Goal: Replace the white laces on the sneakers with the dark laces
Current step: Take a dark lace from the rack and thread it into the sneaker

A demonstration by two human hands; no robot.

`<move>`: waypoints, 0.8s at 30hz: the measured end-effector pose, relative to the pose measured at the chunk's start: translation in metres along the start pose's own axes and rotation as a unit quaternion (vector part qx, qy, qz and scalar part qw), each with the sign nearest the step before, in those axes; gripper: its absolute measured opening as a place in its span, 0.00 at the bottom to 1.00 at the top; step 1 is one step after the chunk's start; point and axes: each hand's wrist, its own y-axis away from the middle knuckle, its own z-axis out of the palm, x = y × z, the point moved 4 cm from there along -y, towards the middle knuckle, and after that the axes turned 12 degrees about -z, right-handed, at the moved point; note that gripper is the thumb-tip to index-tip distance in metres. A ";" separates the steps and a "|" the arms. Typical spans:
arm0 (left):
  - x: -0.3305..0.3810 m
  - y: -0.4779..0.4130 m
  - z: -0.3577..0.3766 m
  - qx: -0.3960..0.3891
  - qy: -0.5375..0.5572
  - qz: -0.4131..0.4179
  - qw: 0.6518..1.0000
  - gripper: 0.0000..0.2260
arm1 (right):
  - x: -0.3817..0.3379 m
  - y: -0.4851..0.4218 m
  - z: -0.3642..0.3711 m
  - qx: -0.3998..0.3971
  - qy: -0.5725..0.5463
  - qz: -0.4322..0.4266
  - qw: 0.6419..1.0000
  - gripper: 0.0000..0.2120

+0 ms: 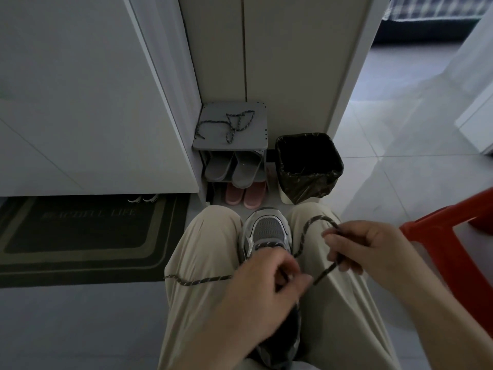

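Tiled floor [386,182], doormat [80,236] lettering unclear, spare dark lace [229,137] on rack [256,134]

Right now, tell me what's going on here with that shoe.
A seated person is lacing a grey sneaker with a dark lace. The left hand is at the eyelets, fingers curled on the lace. The right hand pinches the looped free end. The other end trails across the left thigh. A second dark lace lies untouched on the shoe rack ahead.
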 end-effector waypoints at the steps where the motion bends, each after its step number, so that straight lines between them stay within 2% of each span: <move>1: 0.005 0.001 0.008 -0.022 0.016 -0.007 1.000 0.10 | -0.002 -0.001 0.004 0.010 -0.026 0.000 1.000 0.02; 5: 0.012 0.001 0.024 -0.035 0.037 0.011 0.999 0.08 | -0.003 -0.003 0.010 0.029 -0.062 0.001 0.998 0.03; 8: 0.003 0.002 0.022 -0.040 0.052 0.002 0.998 0.11 | 0.002 0.000 0.008 0.027 -0.038 -0.004 0.999 0.03; 14: -0.007 0.012 0.023 -0.052 0.048 -0.008 0.997 0.18 | 0.010 0.015 0.017 -0.018 -0.001 0.055 0.998 0.01; 16: -0.010 0.014 0.021 -0.040 0.034 -0.004 0.999 0.19 | 0.016 0.020 0.018 -0.033 0.064 0.081 0.994 0.05; 17: -0.011 0.016 0.019 -0.031 0.020 -0.005 0.999 0.21 | 0.019 0.022 0.016 -0.036 0.152 0.077 0.985 0.09; 18: -0.013 0.017 0.016 -0.021 0.003 -0.006 1.000 0.23 | 0.020 0.023 0.014 -0.028 0.265 0.050 0.962 0.14; 19: -0.014 0.018 0.013 -0.018 -0.015 -0.006 1.000 0.24 | 0.015 0.026 0.010 0.019 0.356 -0.005 0.934 0.21; 20: -0.015 0.019 0.011 -0.022 -0.029 -0.007 0.999 0.24 | 0.005 0.029 0.007 0.080 0.383 -0.089 0.916 0.22; 21: -0.014 0.019 0.009 -0.031 -0.041 -0.009 0.999 0.24 | -0.009 0.034 0.007 0.121 0.364 -0.184 0.905 0.20; 22: -0.013 0.019 0.008 -0.042 -0.046 -0.010 0.998 0.23 | -0.019 0.041 0.009 0.130 0.327 -0.273 0.895 0.16; 24: -0.011 0.021 0.003 -0.060 -0.037 -0.006 0.998 0.23 | -0.027 0.051 0.020 0.050 0.267 -0.359 0.893 0.13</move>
